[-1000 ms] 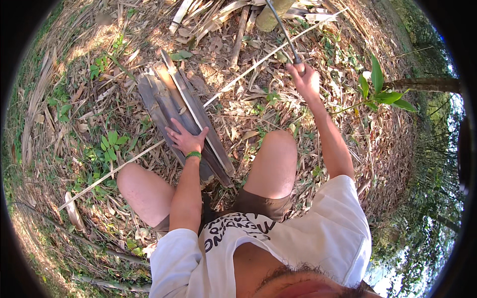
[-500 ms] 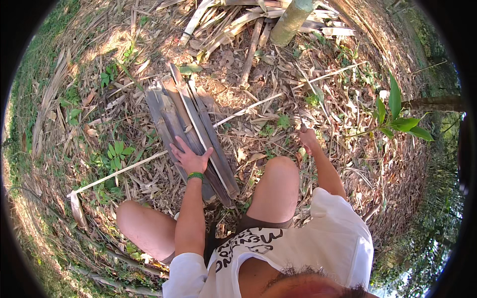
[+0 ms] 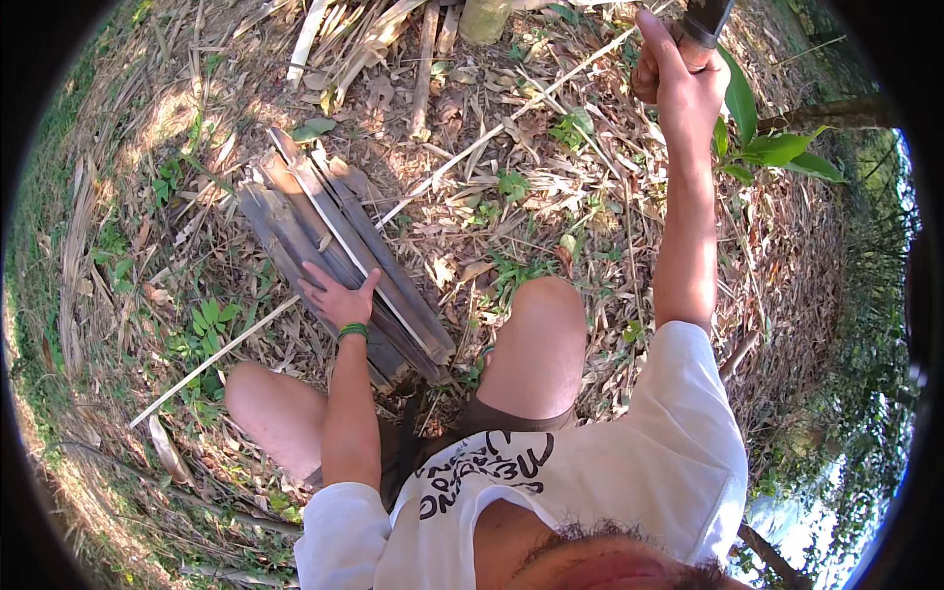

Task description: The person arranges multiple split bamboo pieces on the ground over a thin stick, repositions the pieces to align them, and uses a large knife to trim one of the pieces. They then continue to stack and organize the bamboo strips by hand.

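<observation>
Flat on a bundle of weathered split wood strips point(image 3: 398, 280) lies my left hand point(image 3: 341, 298), its fingers spread and pressing from above. The strips are grey-brown, with one narrow pale edge among them, and lie lengthwise in front of my knees. Raised at the upper right, my right hand point(image 3: 680, 79) is closed round the wooden handle of a machete point(image 3: 706, 22). Only the dark base of its blade shows; the rest is beyond the picture's upper edge. A long thin pale strip point(image 3: 221, 356) runs diagonally across the ground and passes beneath the bundle.
Dry leaves and twigs cover the ground. A pile of dry stalks point(image 3: 369, 44) lies at the far side beside a tree trunk point(image 3: 485, 20). A broad-leaved green plant point(image 3: 772, 147) stands near my right arm. My bent knees point(image 3: 536, 339) flank the near end of the bundle.
My right hand has swung up and away from low beside my right knee, bringing the machete into clearer view. My left hand stays on the wood strips while the whole view has shifted.
</observation>
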Available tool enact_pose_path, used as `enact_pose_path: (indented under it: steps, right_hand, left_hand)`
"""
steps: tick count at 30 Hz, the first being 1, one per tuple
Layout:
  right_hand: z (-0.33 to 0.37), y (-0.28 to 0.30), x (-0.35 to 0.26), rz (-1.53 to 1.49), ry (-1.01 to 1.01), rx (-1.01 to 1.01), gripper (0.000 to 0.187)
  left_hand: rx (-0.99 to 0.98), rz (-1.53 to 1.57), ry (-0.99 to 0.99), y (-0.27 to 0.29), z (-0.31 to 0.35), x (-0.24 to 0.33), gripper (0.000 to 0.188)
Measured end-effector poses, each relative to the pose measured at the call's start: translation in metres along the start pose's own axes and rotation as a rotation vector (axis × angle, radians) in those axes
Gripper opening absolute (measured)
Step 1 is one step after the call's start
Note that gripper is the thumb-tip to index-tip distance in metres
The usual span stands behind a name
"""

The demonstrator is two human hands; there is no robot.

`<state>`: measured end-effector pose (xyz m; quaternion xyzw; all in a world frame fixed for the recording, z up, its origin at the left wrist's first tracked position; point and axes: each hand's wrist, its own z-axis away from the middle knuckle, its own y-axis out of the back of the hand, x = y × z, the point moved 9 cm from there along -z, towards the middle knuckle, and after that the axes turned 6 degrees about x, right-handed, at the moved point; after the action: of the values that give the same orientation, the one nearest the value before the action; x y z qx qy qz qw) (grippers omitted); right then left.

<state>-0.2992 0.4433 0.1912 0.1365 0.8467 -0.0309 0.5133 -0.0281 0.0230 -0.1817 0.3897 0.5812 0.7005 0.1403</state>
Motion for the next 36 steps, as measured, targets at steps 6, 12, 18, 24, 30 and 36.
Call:
enact_pose_path:
  steps: [6,12,18,24,30,36]
  right_hand:
    - [0.251,0.13,0.376,1.195,-0.641,-0.459,0.047]
    - [0.175,0.074,0.289,1.061,-0.664,-0.605,0.052]
    - [0.047,0.035,0.093,0.587,-0.36,-0.422,0.038]
    - [0.012,0.043,0.039,0.225,-0.307,-0.004,0.035]
    - [0.132,0.07,0.165,0.591,-0.536,-0.049,0.046]
    - [0.142,0.061,0.215,0.81,-0.505,-0.305,0.068]
  left_hand:
    - [-0.128,0.042,0.081,-0.007,0.008,0.027,0.143]
    - [-0.097,0.047,0.092,-0.005,-0.001,0.001,0.147]
    - [-0.11,0.06,0.077,-0.009,-0.002,0.01,0.147]
    - [-0.114,0.051,0.081,-0.008,0.0,0.01,0.147]
    - [-0.143,0.047,0.101,-0.009,0.001,0.015,0.146]
    - [-0.115,0.051,0.067,-0.009,-0.003,0.024,0.146]
